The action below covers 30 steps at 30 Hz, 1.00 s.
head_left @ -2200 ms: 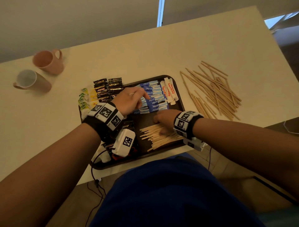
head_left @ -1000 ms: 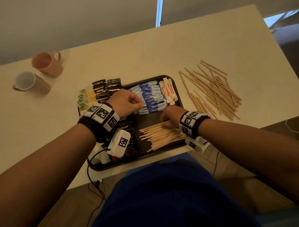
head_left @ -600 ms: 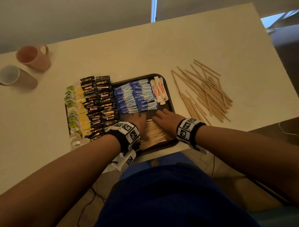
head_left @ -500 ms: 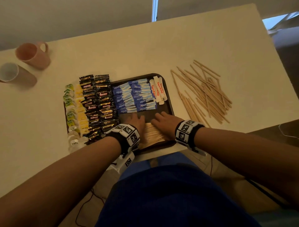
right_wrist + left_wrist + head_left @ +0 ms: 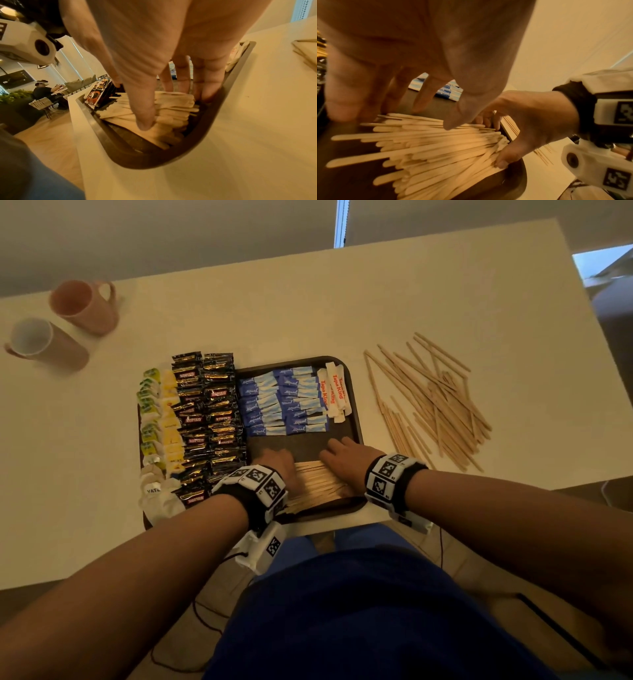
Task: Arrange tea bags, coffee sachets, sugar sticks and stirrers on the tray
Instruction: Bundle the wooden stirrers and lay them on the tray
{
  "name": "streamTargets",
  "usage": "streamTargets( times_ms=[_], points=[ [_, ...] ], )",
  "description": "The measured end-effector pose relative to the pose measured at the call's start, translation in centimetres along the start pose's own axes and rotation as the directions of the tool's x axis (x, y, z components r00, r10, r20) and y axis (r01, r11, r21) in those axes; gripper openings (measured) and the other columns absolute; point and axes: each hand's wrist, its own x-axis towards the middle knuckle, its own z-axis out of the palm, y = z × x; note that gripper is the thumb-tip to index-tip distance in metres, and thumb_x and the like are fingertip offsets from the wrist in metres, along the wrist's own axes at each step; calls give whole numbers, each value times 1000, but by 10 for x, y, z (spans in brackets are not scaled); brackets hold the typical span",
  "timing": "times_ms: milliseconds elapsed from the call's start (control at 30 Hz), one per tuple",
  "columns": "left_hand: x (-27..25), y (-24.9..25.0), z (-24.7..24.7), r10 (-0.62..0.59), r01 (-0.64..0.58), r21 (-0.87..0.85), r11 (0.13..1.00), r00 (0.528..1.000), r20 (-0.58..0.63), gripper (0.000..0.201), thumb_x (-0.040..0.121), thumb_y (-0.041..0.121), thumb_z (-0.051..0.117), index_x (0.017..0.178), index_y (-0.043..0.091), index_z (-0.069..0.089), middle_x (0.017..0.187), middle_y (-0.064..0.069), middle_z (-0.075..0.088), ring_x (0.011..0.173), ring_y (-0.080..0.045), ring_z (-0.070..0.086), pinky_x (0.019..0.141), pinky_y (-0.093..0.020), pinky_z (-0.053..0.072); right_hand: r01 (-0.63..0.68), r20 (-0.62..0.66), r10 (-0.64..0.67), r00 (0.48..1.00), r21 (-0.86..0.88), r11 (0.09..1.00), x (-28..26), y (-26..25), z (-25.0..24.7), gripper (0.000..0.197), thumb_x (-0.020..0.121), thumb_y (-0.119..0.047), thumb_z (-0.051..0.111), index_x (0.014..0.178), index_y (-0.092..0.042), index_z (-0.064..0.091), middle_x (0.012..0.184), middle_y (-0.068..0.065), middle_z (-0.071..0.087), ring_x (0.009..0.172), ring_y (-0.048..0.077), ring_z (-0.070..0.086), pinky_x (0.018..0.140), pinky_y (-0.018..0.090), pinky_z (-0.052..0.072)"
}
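A dark brown tray point(image 5: 357, 419) lies at the table's near edge. From left to right it holds tea bags point(image 5: 156, 419), black coffee sachets point(image 5: 209, 419), blue sachets point(image 5: 284, 402) and white sugar sticks point(image 5: 333, 392). A bundle of wooden stirrers point(image 5: 318, 482) lies across its front right corner. My left hand point(image 5: 278, 461) touches the bundle's left end with straight fingers point(image 5: 426, 98). My right hand point(image 5: 344, 453) brackets the right end, its thumb point(image 5: 145, 116) on the stirrers point(image 5: 173, 106) and straight fingers on the far side.
Many loose stirrers point(image 5: 435, 402) lie scattered on the table to the right of the tray. Two pink mugs point(image 5: 85, 306) point(image 5: 41, 342) stand at the far left. The tray's front rim point(image 5: 154, 161) slightly overhangs the table edge by my lap.
My left hand has left the blue sachets and come down to the left end of the stirrer bundle. My right hand stays on the bundle, whose sticks now lie closer together.
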Motion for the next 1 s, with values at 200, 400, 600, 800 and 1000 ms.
streamTargets(
  times_ms=[200, 400, 600, 800, 1000],
  points=[
    [-10, 2, 1, -8, 2, -115, 993, 998, -54, 31, 91, 29, 57, 114, 8, 63, 118, -12, 57, 96, -28, 60, 73, -30, 45, 11, -3, -11, 1000, 0, 1000, -1, 0, 1, 83, 77, -37, 78, 142, -13, 32, 139, 12, 39, 123, 32, 44, 98, 41, 45],
    [-17, 0, -3, -69, 62, -115, 991, 996, -62, 33, 94, 32, 55, 113, 6, 61, 117, -14, 62, 87, -25, 55, 70, -30, 43, 18, -27, -18, 999, -11, 1000, 0, 2, -2, 80, 78, -41, 77, 140, -15, 35, 138, 12, 38, 123, 32, 42, 98, 42, 45],
    [-15, 3, -4, -68, 67, -142, 988, 998, -6, 33, 95, 31, 53, 113, 5, 59, 103, -11, 56, 85, -24, 54, 70, -30, 45, 32, -22, -32, 999, -18, 999, 3, 0, -5, 80, 79, -42, 75, 143, -17, 33, 139, 11, 37, 124, 31, 40, 99, 42, 45],
    [-12, -2, -2, -76, 56, -225, 973, 994, -82, 24, 91, 25, 55, 73, 10, 51, 90, -9, 54, 65, -17, 50, 53, -26, 39, 41, -16, -41, 999, -7, 999, 3, 2, -9, 74, 80, -39, 75, 141, -17, 38, 136, 10, 40, 123, 30, 41, 99, 42, 45],
    [-16, -8, -3, -113, 99, -236, 967, 992, -47, 21, 93, 31, 55, 90, 11, 55, 92, -8, 56, 73, -21, 55, 60, -28, 42, 72, -25, -72, 997, 10, 997, 4, 1, -10, 60, 87, -46, 66, 138, -23, 45, 127, 7, 44, 115, 27, 46, 92, 38, 46]
  ],
)
